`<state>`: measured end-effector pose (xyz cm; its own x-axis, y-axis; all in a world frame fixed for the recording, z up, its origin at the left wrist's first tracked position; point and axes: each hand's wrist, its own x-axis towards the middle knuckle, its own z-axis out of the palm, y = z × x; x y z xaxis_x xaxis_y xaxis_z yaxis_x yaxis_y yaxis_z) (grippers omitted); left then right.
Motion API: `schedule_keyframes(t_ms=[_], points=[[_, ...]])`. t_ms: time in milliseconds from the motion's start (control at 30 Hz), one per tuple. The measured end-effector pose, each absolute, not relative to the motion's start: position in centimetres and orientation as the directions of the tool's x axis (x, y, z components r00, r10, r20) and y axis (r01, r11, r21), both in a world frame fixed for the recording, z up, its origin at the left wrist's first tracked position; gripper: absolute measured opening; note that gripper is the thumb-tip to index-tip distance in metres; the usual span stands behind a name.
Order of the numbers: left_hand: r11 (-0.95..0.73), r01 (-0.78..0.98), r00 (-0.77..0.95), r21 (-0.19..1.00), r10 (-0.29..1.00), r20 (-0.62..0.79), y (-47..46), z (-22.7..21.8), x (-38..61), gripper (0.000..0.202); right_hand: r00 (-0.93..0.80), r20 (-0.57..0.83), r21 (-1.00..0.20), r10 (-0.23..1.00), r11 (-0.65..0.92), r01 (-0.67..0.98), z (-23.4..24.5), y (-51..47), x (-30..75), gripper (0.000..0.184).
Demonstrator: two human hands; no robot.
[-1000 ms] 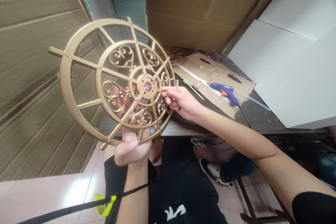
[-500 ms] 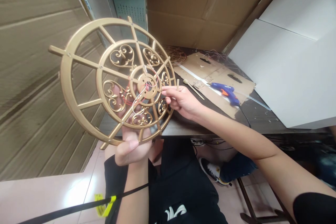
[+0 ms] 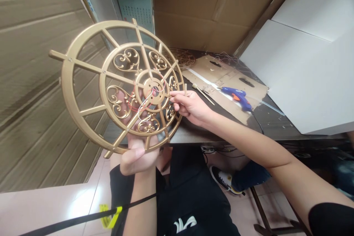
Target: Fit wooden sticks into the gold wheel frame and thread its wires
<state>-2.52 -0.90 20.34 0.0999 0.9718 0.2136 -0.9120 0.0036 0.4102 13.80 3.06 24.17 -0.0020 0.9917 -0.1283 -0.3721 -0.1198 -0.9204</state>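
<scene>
A round gold openwork frame (image 3: 148,87), with spokes, scroll ornaments and a central hub, is held up tilted in front of me. Its lower rim lies in my left hand (image 3: 139,161); the thumb is over the front, and the fingers reach behind and show through the gaps. Thin red wire (image 3: 135,108) and white wire (image 3: 138,117) loop around the hub. My right hand (image 3: 193,107) has its fingers pinched together at the hub's right edge. Whatever they grip there is too small to make out.
On the dark table (image 3: 190,132), a blue glue gun (image 3: 236,97) rests on a cardboard sheet (image 3: 218,75). A thin brush-like stick (image 3: 203,93) lies beside it. Another openwork piece (image 3: 182,58) is farther back. Cardboard walls (image 3: 35,81) stand left and behind, white panels (image 3: 306,77) at right.
The gold frame has shifted very slightly left in view along with both hands. My right fingers remain pinched at the hub's edge, and the left hold is unchanged.
</scene>
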Motion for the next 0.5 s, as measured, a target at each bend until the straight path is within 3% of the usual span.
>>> schedule_keyframes(t_ms=[167,333,500], points=[[-0.080,-0.906,0.053,0.415,0.953,0.298,-0.85,20.79,-2.31,0.080,-0.002,-0.107,-0.929,0.994,-0.101,-0.357,24.10,2.98,13.96,0.014],[-0.041,-0.883,0.108,0.467,0.952,0.286,-0.66,20.37,-2.54,0.077,0.003,-0.097,-0.934,0.995,-0.090,-0.346,24.19,3.00,13.88,0.014],[-0.038,-0.900,0.102,0.434,0.951,0.293,-0.73,20.13,-2.60,0.081,0.032,-0.124,-0.930,0.992,-0.105,-0.351,24.16,2.97,13.64,0.016]])
